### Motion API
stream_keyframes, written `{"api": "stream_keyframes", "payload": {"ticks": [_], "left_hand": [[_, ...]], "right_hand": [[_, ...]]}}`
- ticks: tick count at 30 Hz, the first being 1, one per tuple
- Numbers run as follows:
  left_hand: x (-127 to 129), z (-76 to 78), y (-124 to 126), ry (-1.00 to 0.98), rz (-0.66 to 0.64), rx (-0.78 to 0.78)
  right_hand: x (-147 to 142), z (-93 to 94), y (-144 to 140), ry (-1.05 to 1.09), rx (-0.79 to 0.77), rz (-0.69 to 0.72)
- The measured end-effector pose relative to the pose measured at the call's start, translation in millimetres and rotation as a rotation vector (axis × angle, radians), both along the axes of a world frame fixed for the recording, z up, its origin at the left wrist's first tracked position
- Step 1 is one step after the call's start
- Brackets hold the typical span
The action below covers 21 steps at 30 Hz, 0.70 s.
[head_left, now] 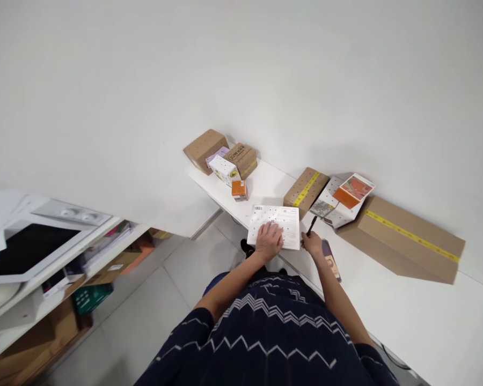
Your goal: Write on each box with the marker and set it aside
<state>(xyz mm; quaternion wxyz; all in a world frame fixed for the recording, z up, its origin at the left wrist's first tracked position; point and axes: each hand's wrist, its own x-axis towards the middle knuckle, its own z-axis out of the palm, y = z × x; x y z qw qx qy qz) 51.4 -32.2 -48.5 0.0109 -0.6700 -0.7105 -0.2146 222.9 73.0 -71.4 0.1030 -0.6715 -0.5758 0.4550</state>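
Where the white table [406, 316] runs along the wall, a long cardboard box [402, 238] with yellow tape takes the most room, lying flat and well clear of the working spot. Beside it, a smaller taped carton [306, 190] sits near a white printed carton [344, 201] with an orange flap, both pushed back toward the wall, which seems to leave the near edge free for writing. At the far end, a cluster of small boxes [225, 158] stands together, with a little orange box [239, 190] just in front of them.

Closer in, a white sheet [279, 220] with dots and a barcode lies at the table's near edge, within easy reach of both arms. The left hand [269, 239] rests flat on it, fingers spread and open, likely pinning it so it cannot slide. The right hand [313, 244] is curled closed around a dark pen [311, 225], tip aimed up and away just beside the sheet's right edge, not touching the paper as far as can be seen. Both forearms reach forward from the body, elbows bent. A slim dark card [330, 260] lies just under the right wrist.
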Motion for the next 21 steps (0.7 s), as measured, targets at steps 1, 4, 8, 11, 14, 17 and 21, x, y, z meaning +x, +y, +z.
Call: {"api": "stream_keyframes", "payload": {"ticks": [1,4,8,11,14,17,21], "left_hand": [[-0.1,-0.4,0.0,0.003,0.000,0.003],[-0.1,-2.4,-0.2,0.006,-0.003,0.020],[-0.1,-4.7,-0.2,0.016,0.001,0.043],[-0.3,-5.0,-0.2,0.005,0.001,0.048],[-0.3,-4.5,-0.2,-0.002,-0.002,0.026],[-0.4,-3.5,-0.5,0.007,-0.007,0.012],[-1.9,-0.9,-2.4,0.020,-0.028,0.016]], "right_hand": [[-0.7,-5.1,-1.3,-0.012,-0.022,0.009],[-2.4,-15.9,-4.9,-0.041,-0.050,0.019],[10.7,-17.1,-8.0,-0.091,-0.006,0.035],[31.4,-16.2,-17.3,-0.275,0.116,0.057],[51.3,-21.4,-33.7,-0.587,0.150,0.114],[63.2,-27.8,-46.2,-0.682,0.117,0.190],[68.2,-27.9,-47.3,-0.685,0.182,0.260]]}}
